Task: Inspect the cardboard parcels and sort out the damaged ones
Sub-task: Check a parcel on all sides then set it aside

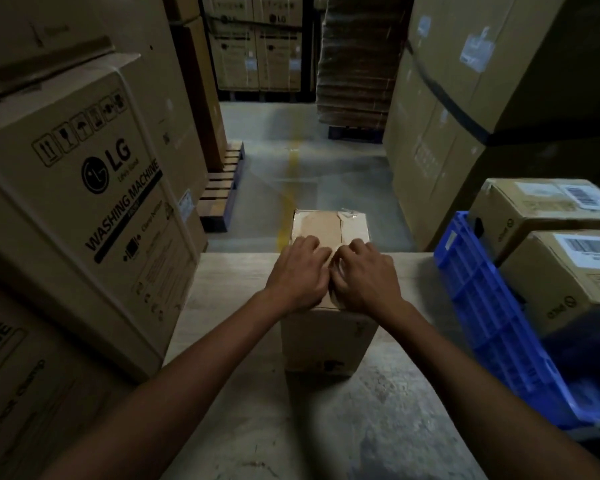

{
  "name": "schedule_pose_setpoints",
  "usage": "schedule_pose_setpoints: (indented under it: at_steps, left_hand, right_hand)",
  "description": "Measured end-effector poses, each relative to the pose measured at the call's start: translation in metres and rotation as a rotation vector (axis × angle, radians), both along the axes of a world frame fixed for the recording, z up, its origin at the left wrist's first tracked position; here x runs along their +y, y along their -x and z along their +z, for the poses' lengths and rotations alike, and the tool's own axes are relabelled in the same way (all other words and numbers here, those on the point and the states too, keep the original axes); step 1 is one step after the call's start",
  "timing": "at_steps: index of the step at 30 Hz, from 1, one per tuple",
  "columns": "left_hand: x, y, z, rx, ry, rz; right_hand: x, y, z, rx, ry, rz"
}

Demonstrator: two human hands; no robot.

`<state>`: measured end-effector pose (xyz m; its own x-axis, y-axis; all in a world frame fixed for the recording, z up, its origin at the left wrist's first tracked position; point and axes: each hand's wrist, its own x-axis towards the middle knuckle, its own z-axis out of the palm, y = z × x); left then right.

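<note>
A small cardboard parcel (326, 337) stands upright on the worn table (250, 417), near its far edge. Clear tape and torn paper show on its top at the far side. Both my hands lie side by side on the parcel's top. The fingers of my left hand (300, 275) are curled down at the middle seam of the top flaps. My right hand (364, 275) curls its fingers at the same seam, over a shiny strip of tape. The near half of the top is hidden under my hands.
A blue plastic crate (492, 313) at the right holds two labelled cartons (565, 271). Large washing machine boxes (84, 188) crowd the table's left side. Beyond the table an aisle runs between tall box stacks, with a wooden pallet (222, 188) at the left.
</note>
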<state>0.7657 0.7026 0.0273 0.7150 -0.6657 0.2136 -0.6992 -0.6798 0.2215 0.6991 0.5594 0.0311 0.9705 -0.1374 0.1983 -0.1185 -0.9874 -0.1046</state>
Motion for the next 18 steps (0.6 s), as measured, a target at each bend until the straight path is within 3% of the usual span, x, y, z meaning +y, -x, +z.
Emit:
schedule_pose_setpoints:
  at_steps: [3, 8, 14, 18]
  left_hand:
    - [0.000, -0.004, -0.003, 0.084, -0.070, -0.004]
    - [-0.007, -0.022, 0.006, -0.020, 0.045, 0.001]
    - [-0.009, -0.029, -0.008, 0.245, 0.090, 0.142]
    - [-0.011, -0.027, -0.009, 0.312, 0.290, 0.345]
  right_hand:
    - [0.001, -0.005, -0.001, -0.012, 0.026, -0.031]
    - [-0.002, -0.019, -0.001, -0.019, 0.025, -0.052]
    - [-0.006, -0.020, -0.006, 0.098, -0.194, -0.066]
    - [-0.006, -0.019, -0.008, 0.046, -0.258, -0.133]
